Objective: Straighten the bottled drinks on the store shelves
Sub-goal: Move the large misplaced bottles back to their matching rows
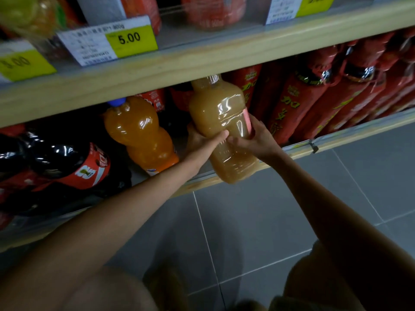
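Observation:
A large bottle of cloudy tan juice (221,113) with a pink label edge stands at the front lip of the lower shelf (298,151), its cap hidden behind the upper shelf board. My left hand (202,142) grips its waist from the left, thumb across the front. My right hand (253,136) grips the same waist from the right, fingers round the label. To its left stands an orange soda bottle (141,135) with a blue cap.
Dark cola bottles (56,160) with red labels fill the lower shelf's left end. Red-labelled bottles (325,97) crowd the right side. The upper shelf board (202,63) carries yellow price tags (129,40) and more bottles. Grey floor tiles (269,221) lie below.

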The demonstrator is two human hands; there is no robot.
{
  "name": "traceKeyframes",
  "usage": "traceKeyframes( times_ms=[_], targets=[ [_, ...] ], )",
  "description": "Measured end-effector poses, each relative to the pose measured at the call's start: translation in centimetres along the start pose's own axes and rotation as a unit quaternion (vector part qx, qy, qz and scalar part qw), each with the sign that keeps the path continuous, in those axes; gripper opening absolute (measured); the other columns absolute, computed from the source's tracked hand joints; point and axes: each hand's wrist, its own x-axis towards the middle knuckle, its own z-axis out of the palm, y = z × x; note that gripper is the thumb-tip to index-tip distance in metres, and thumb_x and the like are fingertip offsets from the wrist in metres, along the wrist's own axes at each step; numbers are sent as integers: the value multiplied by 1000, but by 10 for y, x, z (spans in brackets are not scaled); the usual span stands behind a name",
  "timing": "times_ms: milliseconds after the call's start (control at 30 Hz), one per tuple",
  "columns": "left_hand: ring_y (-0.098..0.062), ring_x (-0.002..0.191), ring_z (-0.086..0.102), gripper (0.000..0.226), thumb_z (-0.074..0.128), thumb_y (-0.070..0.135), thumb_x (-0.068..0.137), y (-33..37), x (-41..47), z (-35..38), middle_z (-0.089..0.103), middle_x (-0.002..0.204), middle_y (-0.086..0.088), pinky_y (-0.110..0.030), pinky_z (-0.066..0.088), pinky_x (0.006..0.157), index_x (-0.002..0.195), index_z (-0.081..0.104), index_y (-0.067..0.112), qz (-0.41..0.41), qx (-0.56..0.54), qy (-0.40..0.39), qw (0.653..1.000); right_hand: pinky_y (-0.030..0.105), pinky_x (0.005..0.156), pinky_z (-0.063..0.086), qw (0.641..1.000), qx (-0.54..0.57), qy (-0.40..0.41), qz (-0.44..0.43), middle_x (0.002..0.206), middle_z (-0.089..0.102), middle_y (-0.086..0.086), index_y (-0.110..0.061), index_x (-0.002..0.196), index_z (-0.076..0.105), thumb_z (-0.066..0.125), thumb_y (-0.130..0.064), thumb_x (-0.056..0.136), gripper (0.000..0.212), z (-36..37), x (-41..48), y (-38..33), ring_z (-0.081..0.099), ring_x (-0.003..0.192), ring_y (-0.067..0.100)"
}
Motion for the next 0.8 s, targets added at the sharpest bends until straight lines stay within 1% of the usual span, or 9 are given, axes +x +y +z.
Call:
traceKeyframes(
  times_ms=[100, 200, 300, 367, 500, 633, 700, 733, 800],
  targets=[
    [-11, 92, 66, 50, 80, 34, 72, 0, -28, -4, 66, 99, 13, -32, 56, 74, 111, 49, 30, -42, -39, -33, 998, 31, 79, 57, 997, 70, -9, 35, 118, 58, 1, -23, 131, 37, 83, -32, 67, 79, 2, -29, -4, 60, 111, 22],
    [-10, 81, 70, 62, 78, 45, 69, -8, -51, -10, 68, 103, 6, -21, 54, 53, 122, 48, 30, -106, -51, -82, 990, 36, 85, 55, 990, 104, -41, 89, 119, 56, -1, -26, 130, 28, 80, -41, 67, 83, 4, -55, 2, 61, 110, 19],
    [-3, 81, 67, 64, 74, 55, 61, -23, -68, -8, 66, 102, 13, -18, 51, 49, 117, 47, 40, -133, -6, -120, 984, 33, 88, 53, 979, 144, -82, 116, 126, 57, 3, -22, 141, 29, 77, -28, 74, 83, 9, -77, 19, 60, 113, 19],
    [-2, 81, 66, 59, 72, 57, 59, -35, -77, 1, 66, 99, 17, -19, 51, 50, 112, 48, 45, -158, 5, -139, 978, 34, 89, 53, 974, 161, -67, 143, 127, 58, 8, -18, 143, 30, 80, -23, 69, 90, 12, -92, 29, 60, 114, 25],
    [-3, 87, 66, 59, 70, 60, 61, -49, -84, 19, 66, 105, 16, -23, 53, 55, 115, 49, 48, -210, -11, -174, 962, 41, 100, 46, 975, 122, -20, 186, 138, 48, 8, -19, 149, 23, 67, -40, 60, 102, 3, -103, 37, 53, 119, 23],
    [2, 96, 59, 80, 67, 65, 57, -45, -88, 28, 61, 115, 16, -18, 44, 71, 129, 43, 40, -198, -23, -188, 962, 20, 82, 46, 976, 78, 23, 203, 127, 49, -5, -29, 147, 26, 74, -35, 76, 86, 3, -111, 38, 51, 107, 9],
    [-3, 104, 58, 83, 63, 64, 58, -44, -91, 31, 59, 121, 12, -25, 47, 79, 134, 39, 40, -215, -34, -196, 956, 11, 69, 48, 970, 98, 61, 216, 114, 54, -12, -32, 142, 31, 75, -34, 78, 78, 11, -120, 40, 56, 93, 1],
    [-8, 109, 57, 83, 62, 63, 60, -43, -94, 32, 58, 125, 9, -30, 48, 85, 136, 38, 39, -222, -32, -198, 954, 13, 69, 50, 965, 110, 81, 224, 113, 55, -12, -34, 141, 33, 76, -40, 74, 80, 15, -125, 38, 58, 93, 1],
    [-12, 112, 56, 81, 61, 62, 64, -40, -99, 32, 57, 128, 7, -34, 49, 87, 137, 39, 38, -231, -23, -197, 952, 31, 80, 56, 953, 128, 108, 254, 118, 55, -8, -38, 138, 33, 74, -51, 67, 83, 22, -134, 31, 60, 100, 13]
  ],
)
